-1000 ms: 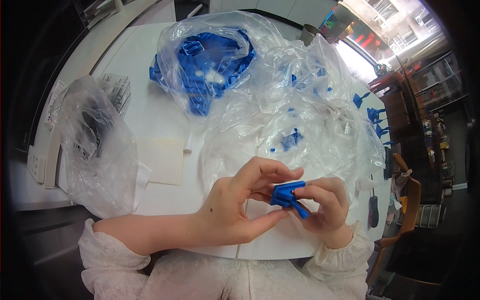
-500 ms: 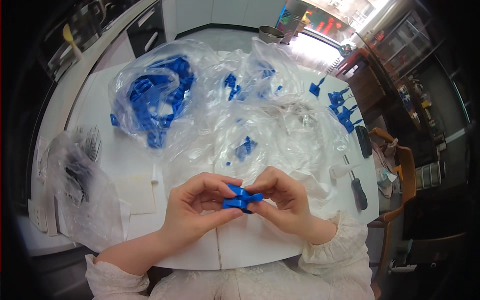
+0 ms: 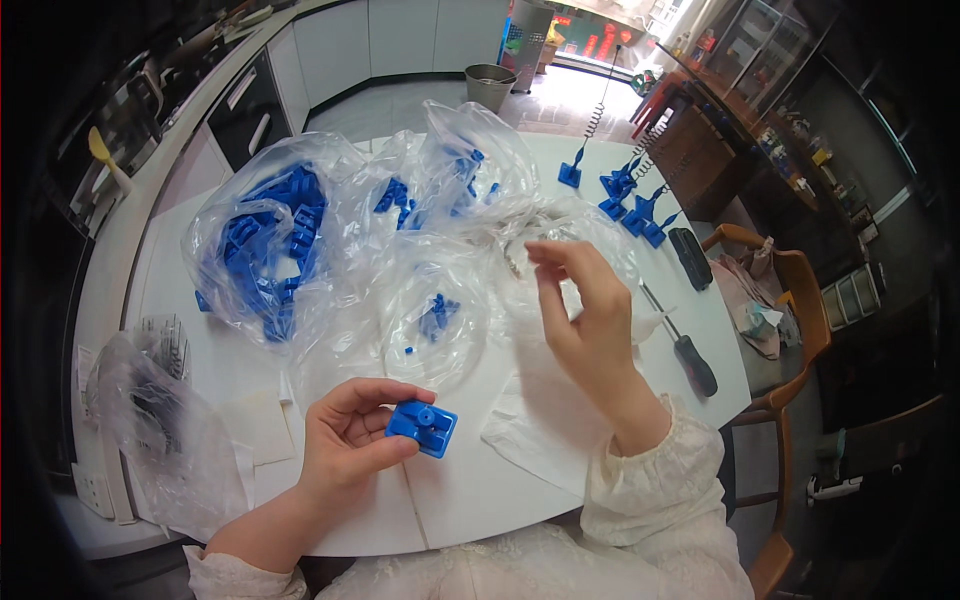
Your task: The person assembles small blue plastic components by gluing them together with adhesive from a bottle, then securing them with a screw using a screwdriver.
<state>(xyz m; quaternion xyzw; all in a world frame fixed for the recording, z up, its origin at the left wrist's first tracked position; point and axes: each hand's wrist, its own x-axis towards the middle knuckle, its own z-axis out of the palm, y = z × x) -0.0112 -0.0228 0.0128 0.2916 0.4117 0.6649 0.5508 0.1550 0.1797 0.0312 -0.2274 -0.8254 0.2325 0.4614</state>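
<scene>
My left hand (image 3: 348, 435) pinches a blue plastic base (image 3: 433, 425) by its left edge, thumb in front and fingers behind. The base is a rounded rectangle with a small round socket standing up on its face. Over the clear plastic bag (image 3: 535, 262) at the middle right, my right hand (image 3: 592, 315) is raised with thumb and forefinger apart, and I see nothing held in it. That bag seems to hold small metal parts. Just left of it lies another clear bag (image 3: 462, 350) with small blue pieces (image 3: 438, 315) inside.
A large bag of blue parts (image 3: 265, 235) sits at the back left. Several blue bases with coiled wires (image 3: 640, 215) stand at the back right, near a black oblong object (image 3: 690, 258) and a screwdriver (image 3: 693, 365). At the left is a bag with dark wires (image 3: 155, 420).
My right hand has let go of the blue piece and moved forward over the bag. My left hand keeps the base, now tilted face up and further left. The view has shifted.
</scene>
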